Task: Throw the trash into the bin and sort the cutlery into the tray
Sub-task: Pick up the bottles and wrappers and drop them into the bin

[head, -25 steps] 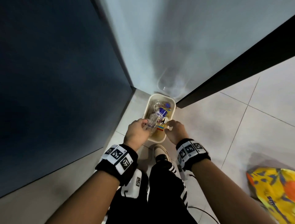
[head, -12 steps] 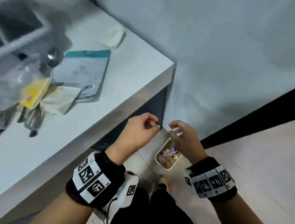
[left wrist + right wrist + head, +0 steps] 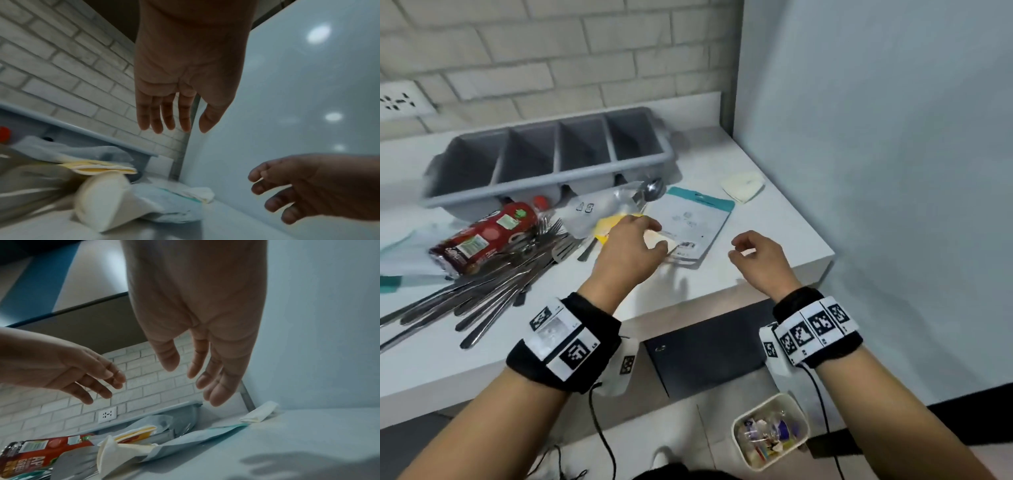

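My left hand [image 3: 650, 236] hovers open over a cream paper napkin [image 3: 658, 240] lying on a white-and-teal packet [image 3: 697, 219]; its fingers [image 3: 162, 116] hang straight and hold nothing. My right hand [image 3: 739, 248] floats open above the counter's right part, with relaxed fingers [image 3: 213, 384]. A heap of forks and spoons [image 3: 493, 277] lies at the left under a red bottle [image 3: 482, 240]. The grey four-compartment cutlery tray [image 3: 544, 161] stands at the back. On the floor below sits the small cream bin [image 3: 770, 431] holding trash.
A yellow wrapper [image 3: 609, 224] and a clear plastic bag [image 3: 599, 209] lie in front of the tray, a spoon [image 3: 652, 190] beside them. A folded white tissue [image 3: 743, 185] rests near the right wall. The counter edge [image 3: 722, 291] runs under my wrists.
My view and both hands have risen from the floor bin to the countertop. The left hand has come over the napkin and both hands have opened.
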Tool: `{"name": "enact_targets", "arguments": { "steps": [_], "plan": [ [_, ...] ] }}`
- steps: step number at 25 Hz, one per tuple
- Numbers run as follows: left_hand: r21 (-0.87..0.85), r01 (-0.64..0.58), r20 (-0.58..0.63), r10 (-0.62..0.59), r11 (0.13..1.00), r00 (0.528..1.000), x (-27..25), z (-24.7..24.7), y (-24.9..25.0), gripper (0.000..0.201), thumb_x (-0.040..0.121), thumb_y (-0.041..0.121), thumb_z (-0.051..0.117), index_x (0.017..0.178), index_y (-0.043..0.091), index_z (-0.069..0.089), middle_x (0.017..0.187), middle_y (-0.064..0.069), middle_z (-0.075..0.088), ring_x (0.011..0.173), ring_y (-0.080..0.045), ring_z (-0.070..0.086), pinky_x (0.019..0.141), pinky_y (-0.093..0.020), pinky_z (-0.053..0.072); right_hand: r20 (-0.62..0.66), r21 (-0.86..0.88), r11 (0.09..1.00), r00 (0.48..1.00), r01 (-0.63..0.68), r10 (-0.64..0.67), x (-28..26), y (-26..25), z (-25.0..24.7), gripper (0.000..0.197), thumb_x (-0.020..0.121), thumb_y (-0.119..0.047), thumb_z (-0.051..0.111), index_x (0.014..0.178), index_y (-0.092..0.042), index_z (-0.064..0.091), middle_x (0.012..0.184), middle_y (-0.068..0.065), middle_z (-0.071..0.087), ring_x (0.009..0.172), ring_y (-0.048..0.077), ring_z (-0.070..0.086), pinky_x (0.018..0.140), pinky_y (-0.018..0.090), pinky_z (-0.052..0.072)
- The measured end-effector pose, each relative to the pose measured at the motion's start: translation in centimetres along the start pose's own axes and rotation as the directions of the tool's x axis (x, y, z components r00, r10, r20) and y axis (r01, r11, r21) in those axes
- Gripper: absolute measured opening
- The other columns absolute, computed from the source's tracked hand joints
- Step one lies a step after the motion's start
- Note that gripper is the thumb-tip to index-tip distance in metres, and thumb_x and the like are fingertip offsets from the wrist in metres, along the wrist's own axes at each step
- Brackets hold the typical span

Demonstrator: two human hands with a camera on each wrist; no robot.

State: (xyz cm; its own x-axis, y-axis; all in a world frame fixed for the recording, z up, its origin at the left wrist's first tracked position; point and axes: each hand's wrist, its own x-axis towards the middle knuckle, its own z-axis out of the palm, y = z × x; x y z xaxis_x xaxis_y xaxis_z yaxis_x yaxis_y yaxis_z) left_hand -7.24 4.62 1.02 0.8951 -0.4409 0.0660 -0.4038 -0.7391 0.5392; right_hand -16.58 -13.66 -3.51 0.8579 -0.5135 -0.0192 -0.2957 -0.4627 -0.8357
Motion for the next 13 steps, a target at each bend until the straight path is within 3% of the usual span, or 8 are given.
{"name": "enact_targets", "arguments": {
  "steps": [3,6,9,13],
  "plan": [
    [0.086,0.094,-0.007,-0.093,0.992,0.996,2.2,-0.6,-3.3,0.042,0.081,0.018,0.061,0.123,0.014,0.058,0.135,-0.010,0.046,0.117,-0.031,0.053,0.097,-0.036,0.044,0.067,-0.065,0.994,0.993,-0.091,0.095,2.7,-2.0,2.4,0.038,0.088,-0.020,0.058,0.123,-0.007,0.051,0.120,0.013,0.058,0.105,0.024,0.055,0.082,0.020,0.036],
    [0.161,0.125,0.071,-0.138,0.979,0.988,4.3,-0.2,-5.7,0.051,0.080,0.013,0.058,0.131,0.013,0.051,0.141,-0.011,0.041,0.120,-0.032,0.053,0.103,-0.040,0.044,0.113,-0.125,0.970,0.968,-0.210,0.224,4.3,-2.5,4.5,0.055,0.087,-0.023,0.059,0.135,-0.005,0.038,0.134,0.016,0.051,0.123,0.029,0.050,0.095,0.028,0.042],
    [0.232,0.118,0.125,-0.150,0.966,0.981,5.8,0.3,-6.8,0.059,0.079,0.015,0.060,0.136,0.015,0.045,0.141,-0.010,0.042,0.124,-0.031,0.049,0.105,-0.042,0.043,0.033,-0.067,0.935,0.936,-0.348,0.351,5.3,-2.7,6.2,0.059,0.083,-0.022,0.063,0.132,-0.002,0.037,0.135,0.015,0.052,0.122,0.031,0.052,0.095,0.031,0.046],
    [0.308,0.098,0.122,-0.141,0.946,0.982,7.1,0.4,-7.5,0.056,0.079,0.023,0.062,0.132,0.019,0.047,0.132,-0.008,0.050,0.121,-0.030,0.052,0.097,-0.044,0.046,-0.072,0.104,0.894,0.893,-0.436,0.444,6.6,-3.7,8.2,0.068,0.075,-0.020,0.073,0.129,-0.001,0.037,0.132,0.017,0.053,0.120,0.031,0.054,0.097,0.037,0.050]
  ]
}}
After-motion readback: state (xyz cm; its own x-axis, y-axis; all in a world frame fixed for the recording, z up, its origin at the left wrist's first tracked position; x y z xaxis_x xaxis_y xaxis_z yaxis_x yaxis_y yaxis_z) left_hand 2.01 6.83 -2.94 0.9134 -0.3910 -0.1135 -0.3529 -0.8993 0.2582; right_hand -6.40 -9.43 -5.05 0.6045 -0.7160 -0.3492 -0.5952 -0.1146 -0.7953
